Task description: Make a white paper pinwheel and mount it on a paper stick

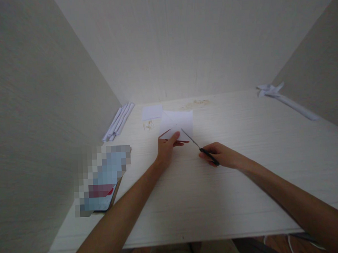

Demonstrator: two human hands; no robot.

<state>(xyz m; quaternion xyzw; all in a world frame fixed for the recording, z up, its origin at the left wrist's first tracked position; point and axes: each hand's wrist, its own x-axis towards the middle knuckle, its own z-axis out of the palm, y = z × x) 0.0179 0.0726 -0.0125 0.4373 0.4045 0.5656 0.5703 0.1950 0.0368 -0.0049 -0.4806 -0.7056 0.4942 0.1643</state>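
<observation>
A white sheet of paper [182,120] with creases is pinched in my left hand [167,146], the thumb on top and the fingers beneath its near edge. My right hand [217,154] grips the black handles of a pair of scissors [208,157]. The scissors' blades point up and left, their tip over the lower middle of the paper. Whether the blades touch the paper, I cannot tell. Behind my left hand, a smaller white paper piece [152,112] lies flat on the table.
Several rolled paper sticks [118,122] lie at the left wall, above a blurred phone [108,181]. A paper pinwheel on a stick [288,100] lies at the far right. Small scraps [149,125] lie on the white table [172,208], which walls enclose on three sides.
</observation>
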